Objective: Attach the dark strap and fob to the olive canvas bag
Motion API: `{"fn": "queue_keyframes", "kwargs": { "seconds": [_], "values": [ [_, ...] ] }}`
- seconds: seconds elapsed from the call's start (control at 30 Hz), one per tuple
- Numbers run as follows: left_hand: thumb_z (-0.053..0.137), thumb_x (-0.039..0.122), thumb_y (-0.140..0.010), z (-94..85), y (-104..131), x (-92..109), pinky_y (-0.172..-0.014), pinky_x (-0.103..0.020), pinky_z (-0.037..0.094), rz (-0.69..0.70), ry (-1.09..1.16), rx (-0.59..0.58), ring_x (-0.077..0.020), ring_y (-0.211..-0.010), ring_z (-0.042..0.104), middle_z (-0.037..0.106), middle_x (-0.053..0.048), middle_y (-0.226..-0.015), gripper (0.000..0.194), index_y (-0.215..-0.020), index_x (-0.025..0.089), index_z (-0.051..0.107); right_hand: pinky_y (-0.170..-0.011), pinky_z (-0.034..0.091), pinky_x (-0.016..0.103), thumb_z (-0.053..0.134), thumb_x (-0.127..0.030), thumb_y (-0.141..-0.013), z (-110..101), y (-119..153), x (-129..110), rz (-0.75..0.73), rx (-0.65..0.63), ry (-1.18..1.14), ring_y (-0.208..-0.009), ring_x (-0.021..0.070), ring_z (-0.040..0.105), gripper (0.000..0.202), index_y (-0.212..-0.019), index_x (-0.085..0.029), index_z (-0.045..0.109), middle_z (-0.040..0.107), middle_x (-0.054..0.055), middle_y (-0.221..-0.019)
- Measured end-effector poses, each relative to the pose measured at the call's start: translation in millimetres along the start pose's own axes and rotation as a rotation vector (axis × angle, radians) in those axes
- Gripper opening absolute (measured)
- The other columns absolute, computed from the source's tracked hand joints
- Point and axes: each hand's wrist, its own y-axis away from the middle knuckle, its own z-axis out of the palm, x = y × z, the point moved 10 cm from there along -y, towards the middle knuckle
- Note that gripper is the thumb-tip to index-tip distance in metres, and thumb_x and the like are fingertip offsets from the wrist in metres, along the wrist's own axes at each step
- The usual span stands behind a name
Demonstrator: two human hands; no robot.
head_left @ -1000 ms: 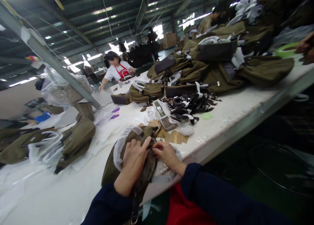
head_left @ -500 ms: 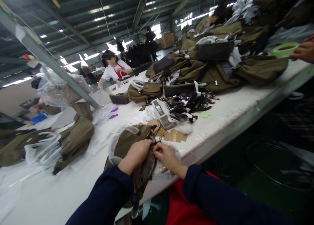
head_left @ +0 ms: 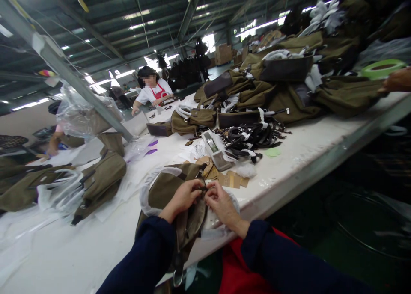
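The green-brown bag (head_left: 189,173) lay on the tabletop (head_left: 80,251), close to the near edge, right at the person's hands. Its long way ran from about 1 o'clock down to 7 o'clock, and a metal ring (head_left: 177,279) hung past the edge at the 7 o'clock end. From the spot where the fingertips met, most of the bag was toward 8 o'clock, so the left hand (head_left: 186,195) was the nearer one and sat on top of it. The right hand (head_left: 221,204) was at the bag's 3 o'clock side. Both hands had their fingers bent in and were pinching a small dark bit (head_left: 203,188) of the bag between them; it was too small to tell just what it was. A white wrapped handle (head_left: 146,195) curved around the bag's 9 o'clock side. Brown cards (head_left: 229,179) lay near the hands at 1 o'clock, with a grey box (head_left: 220,159) just past them and a pile of dark straps (head_left: 247,135) beside the box. Farther off, toward 2 o'clock, was a big heap of bags (head_left: 289,99), and another person's hand (head_left: 398,80) was by a green roll (head_left: 382,68) there
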Motion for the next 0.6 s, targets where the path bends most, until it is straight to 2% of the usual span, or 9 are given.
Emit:
{"fn": "queue_keyframes", "kwargs": {
  "seconds": [0.1,0.2,0.3,0.4,0.5,0.6],
  "values": [
    [0.046,0.018,-0.081,6.1,-2,-7,-0.041,-0.018,0.039,-0.057,0.115,-0.02,-0.0115,-0.047,0.059,0.06,0.002,-0.069,0.012,-0.09,0.019,0.053,-0.054,0.041,0.022,0.056,-0.018,-0.078,2,0,1,0.03,-0.023,-0.078,-0.059,0.0123,0.053,0.058,-0.132,-0.024,0.036,0.059,-0.006,-0.073],
    [0.045,0.018,-0.08,8.2,-1,-7,-0.04,-0.018,0.038,-0.059,0.161,-0.018,-0.0098,-0.043,0.054,0.06,0.003,-0.068,0.017,-0.093,0.021,0.056,-0.053,0.041,0.022,0.057,-0.019,-0.077,2,0,3,0.053,-0.037,-0.123,-0.058,0.012,0.053,0.075,-0.145,-0.024,0.025,0.059,-0.006,-0.074],
    [0.048,0.02,-0.08,7.7,1,-2,-0.042,-0.021,0.038,-0.042,0.156,-0.03,-0.0109,-0.041,0.051,0.06,0.004,-0.061,0.021,-0.095,0.021,0.062,-0.053,0.041,0.021,0.056,-0.018,-0.077,4,-2,6,0.053,-0.053,-0.109,-0.059,0.0118,0.052,0.079,-0.148,-0.024,0.022,0.058,-0.006,-0.073],
    [0.052,0.03,-0.082,7.5,0,1,-0.043,-0.023,0.038,-0.042,0.143,-0.037,-0.0126,-0.041,0.053,0.06,0.004,-0.059,0.018,-0.088,0.02,0.065,-0.055,0.042,0.022,0.055,-0.015,-0.076,5,-3,7,0.041,-0.069,-0.085,-0.06,0.0119,0.052,0.081,-0.15,-0.024,0.022,0.059,-0.006,-0.073],
    [0.057,0.043,-0.082,9.7,-2,0,-0.043,-0.023,0.036,-0.044,0.137,-0.022,-0.0133,-0.043,0.055,0.059,0.004,-0.059,0.025,-0.076,0.019,0.062,-0.058,0.044,0.023,0.054,-0.012,-0.074,4,-3,9,0.037,-0.062,-0.04,-0.065,0.0129,0.056,0.081,-0.148,-0.025,0.025,0.065,-0.003,-0.083],
    [0.057,0.042,-0.082,12.7,-5,-4,-0.043,-0.023,0.034,-0.046,0.148,0.003,-0.0119,-0.04,0.052,0.055,0.005,-0.055,0.026,-0.07,0.019,0.057,-0.059,0.044,0.022,0.054,-0.01,-0.072,3,-3,10,0.045,-0.052,-0.005,-0.066,0.0128,0.056,0.079,-0.146,-0.025,0.029,0.065,-0.003,-0.081]
  ]
}}
